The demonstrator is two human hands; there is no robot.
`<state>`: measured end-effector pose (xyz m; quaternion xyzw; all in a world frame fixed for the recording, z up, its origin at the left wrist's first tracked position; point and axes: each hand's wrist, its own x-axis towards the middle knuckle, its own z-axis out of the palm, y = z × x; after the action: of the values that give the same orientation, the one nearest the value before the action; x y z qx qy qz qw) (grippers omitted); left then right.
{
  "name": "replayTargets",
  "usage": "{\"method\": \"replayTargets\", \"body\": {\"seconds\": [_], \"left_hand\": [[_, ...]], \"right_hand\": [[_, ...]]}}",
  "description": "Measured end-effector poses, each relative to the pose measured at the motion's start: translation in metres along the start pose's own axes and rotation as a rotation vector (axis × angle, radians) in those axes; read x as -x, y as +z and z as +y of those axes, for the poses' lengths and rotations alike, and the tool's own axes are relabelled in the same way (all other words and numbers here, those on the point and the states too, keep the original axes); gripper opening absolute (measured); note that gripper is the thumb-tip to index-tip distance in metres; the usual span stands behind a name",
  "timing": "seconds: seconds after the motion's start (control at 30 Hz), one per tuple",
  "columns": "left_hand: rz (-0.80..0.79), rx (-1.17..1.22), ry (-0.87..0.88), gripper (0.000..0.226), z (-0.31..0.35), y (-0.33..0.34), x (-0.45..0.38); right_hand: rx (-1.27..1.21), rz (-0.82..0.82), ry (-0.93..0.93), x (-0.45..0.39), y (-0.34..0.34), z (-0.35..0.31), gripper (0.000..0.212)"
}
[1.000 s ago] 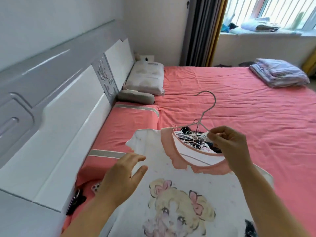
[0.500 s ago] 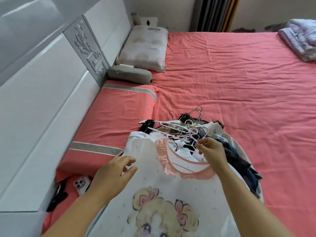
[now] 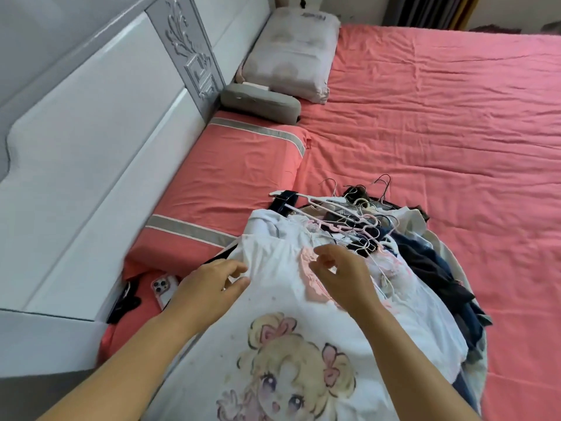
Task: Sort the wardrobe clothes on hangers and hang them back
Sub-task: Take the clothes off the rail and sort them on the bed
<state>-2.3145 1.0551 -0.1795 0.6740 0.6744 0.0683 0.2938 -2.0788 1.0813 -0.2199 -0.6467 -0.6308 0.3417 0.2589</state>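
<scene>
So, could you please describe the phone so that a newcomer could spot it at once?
Start at the white headboard on the left and drop to the salmon pillow beside it. Just below lies the phone, the only small, light-cased slab with a camera cluster, beside the left hand.

A white shirt (image 3: 282, 323) with a pink scalloped collar and a cartoon girl print lies spread flat over a heap of clothes (image 3: 437, 268) on the bed. Beyond its collar, a tangle of white, pink and wire hangers (image 3: 349, 220) rests on dark garments.
</scene>
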Motion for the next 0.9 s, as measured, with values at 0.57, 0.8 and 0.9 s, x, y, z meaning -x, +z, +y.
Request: {"method": "replayTargets", "body": {"seconds": [0.57, 0.8, 0.9], "left_hand": [[0.452, 0.263, -0.463, 0.014, -0.189, -0.055, 0.305], [0.608, 0.341, -0.694, 0.007, -0.239, -0.022, 0.499], [0.755, 0.370, -0.796, 0.017, -0.247, -0.001, 0.580]], "right_hand": [[0.081, -0.541, -0.682, 0.181, 0.197, -0.231, 0.019], [0.109, -0.873, -0.896, 0.326, 0.276, -0.291, 0.027], [0.056, -0.998, -0.991, 0.389, 0.304, -0.312, 0.024]]}}
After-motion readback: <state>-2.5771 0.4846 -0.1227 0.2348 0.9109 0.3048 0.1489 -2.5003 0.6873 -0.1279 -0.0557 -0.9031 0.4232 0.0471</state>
